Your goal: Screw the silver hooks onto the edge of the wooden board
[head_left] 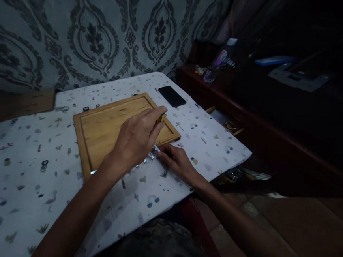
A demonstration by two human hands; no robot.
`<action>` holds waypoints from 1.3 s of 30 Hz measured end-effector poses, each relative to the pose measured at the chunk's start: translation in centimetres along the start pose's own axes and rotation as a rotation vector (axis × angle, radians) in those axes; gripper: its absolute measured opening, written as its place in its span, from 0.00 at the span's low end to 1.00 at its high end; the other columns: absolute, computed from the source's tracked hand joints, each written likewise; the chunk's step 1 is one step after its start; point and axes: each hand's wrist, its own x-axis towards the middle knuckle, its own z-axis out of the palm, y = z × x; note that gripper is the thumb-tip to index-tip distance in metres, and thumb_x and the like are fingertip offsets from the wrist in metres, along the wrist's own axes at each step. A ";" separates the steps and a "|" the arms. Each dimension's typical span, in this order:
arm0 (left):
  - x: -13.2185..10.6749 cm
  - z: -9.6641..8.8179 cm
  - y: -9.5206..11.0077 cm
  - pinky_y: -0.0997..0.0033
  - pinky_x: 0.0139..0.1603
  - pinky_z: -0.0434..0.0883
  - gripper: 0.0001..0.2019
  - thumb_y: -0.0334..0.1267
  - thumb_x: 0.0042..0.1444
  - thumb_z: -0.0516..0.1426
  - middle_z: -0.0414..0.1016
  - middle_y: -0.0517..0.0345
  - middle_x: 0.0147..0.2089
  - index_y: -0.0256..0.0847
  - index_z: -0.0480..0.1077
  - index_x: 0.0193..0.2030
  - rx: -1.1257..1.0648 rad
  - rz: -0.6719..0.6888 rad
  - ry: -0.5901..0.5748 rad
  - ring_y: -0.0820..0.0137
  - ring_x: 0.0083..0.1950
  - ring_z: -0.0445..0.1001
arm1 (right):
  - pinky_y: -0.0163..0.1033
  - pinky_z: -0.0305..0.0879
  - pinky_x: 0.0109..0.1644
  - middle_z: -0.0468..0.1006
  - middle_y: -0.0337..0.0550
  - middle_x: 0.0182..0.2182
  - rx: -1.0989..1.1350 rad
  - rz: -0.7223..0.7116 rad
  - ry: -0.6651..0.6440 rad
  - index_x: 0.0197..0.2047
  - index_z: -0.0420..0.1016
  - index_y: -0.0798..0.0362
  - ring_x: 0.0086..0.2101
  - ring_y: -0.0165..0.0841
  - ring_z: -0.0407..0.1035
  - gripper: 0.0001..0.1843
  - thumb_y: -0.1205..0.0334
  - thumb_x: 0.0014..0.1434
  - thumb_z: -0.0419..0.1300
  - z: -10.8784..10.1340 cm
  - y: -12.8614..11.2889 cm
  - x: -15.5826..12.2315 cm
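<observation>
A wooden panel (100, 130) with a raised frame lies flat on the table. Over its right part my left hand (138, 135) is closed around a short yellow-and-black handle (162, 117), which looks like a screwdriver's; the palm and fingers hide much of it. Just below, at the panel's near edge, my right hand (175, 159) pinches a small shiny metal piece (156, 148), perhaps a hinge part. More bright metal pieces (144, 160) show along that edge, partly behind my left wrist and forearm.
A black phone (171, 96) lies beyond the panel on the patterned white tablecloth (152, 189). Cardboard (21, 105) rests at the far left. Right of the table, a dark red ledge holds a plastic bottle (221, 59), above an open drawer (226, 120). A patterned wall stands behind.
</observation>
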 end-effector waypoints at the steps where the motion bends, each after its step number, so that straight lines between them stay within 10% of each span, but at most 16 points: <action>1: 0.0 0.0 0.0 0.67 0.47 0.74 0.15 0.31 0.63 0.56 0.81 0.54 0.49 0.40 0.72 0.56 -0.006 0.003 0.008 0.67 0.44 0.79 | 0.36 0.59 0.32 0.72 0.39 0.25 0.011 0.006 0.000 0.32 0.68 0.52 0.26 0.31 0.63 0.13 0.52 0.64 0.55 -0.1 -0.1 0.0; 39: 0.3 -0.5 -0.5 0.65 0.50 0.74 0.14 0.29 0.61 0.55 0.80 0.55 0.47 0.38 0.70 0.53 -0.064 -0.022 -0.011 0.66 0.45 0.79 | 0.36 0.59 0.31 0.70 0.38 0.24 0.060 0.039 -0.013 0.33 0.68 0.51 0.26 0.30 0.62 0.17 0.47 0.65 0.55 0.2 0.4 -0.1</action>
